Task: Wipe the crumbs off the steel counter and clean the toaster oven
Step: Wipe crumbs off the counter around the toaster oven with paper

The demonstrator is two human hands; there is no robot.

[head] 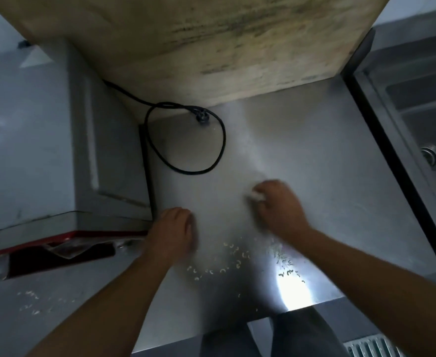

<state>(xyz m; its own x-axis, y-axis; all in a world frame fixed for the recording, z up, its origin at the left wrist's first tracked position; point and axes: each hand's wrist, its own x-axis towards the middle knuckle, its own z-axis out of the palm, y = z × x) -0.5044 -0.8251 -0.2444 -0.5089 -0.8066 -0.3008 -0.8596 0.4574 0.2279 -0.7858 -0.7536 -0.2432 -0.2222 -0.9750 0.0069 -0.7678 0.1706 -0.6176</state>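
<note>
Pressing down on the steel desk (314, 155), the right hand (280, 207) has its fingers curled over a small white wad (256, 195), a cloth or tissue by the look of it, and only a sliver of it peeks out past the fingertips. That grip is clenched on the wad, knuckles up. Over to the left of it, the left hand (171, 229) lies on the desk with fingers curved down and nothing showing in it; it is blurred, so whether it rests flat or cups the surface I cannot tell.

The crumbs (227, 261) sit just behind the two hands, on the person's side, scattered in a loose band between the forearms and on into the bright glare patch under the right wrist. A second, thinner patch of crumbs (31, 302) lies well off to the left, in front of the toaster oven (44, 150).

The toaster oven stands just left of the left hand, its near corner almost at the knuckles, red trim along the front edge. Beyond the grip, its black power cord (186, 140) loops on the desk, plug lying loose near a worn wooden board (211, 42) that leans at the back. Far right of the grip, a sink (417, 119) with its drain showing.
</note>
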